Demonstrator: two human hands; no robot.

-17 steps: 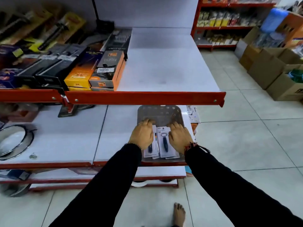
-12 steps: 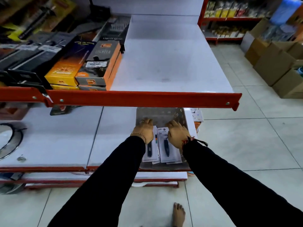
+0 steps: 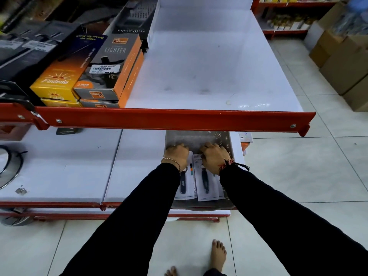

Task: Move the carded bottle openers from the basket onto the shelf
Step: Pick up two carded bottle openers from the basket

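A white upper shelf (image 3: 209,62) with a red front rail is seen largely bare on its right part, while boxes (image 3: 107,74) are stacked on its left part. Below it, a lower shelf (image 3: 65,168) carries a grey basket (image 3: 228,140) at its right end, partly hidden under the rail. Inside the basket, several carded openers (image 3: 206,186) are lying flat, side by side and overlapping, dark handles pointing toward the person. Black sleeves are stretched down to the basket. The left hand (image 3: 177,156) is laid on the left cards and the right hand (image 3: 214,158) on the right cards, both at the cards' far ends. The fingers of both hands are curled downward and mostly hidden, so whether a card is gripped cannot be told. Bare feet are visible on the tiled floor (image 3: 298,176).
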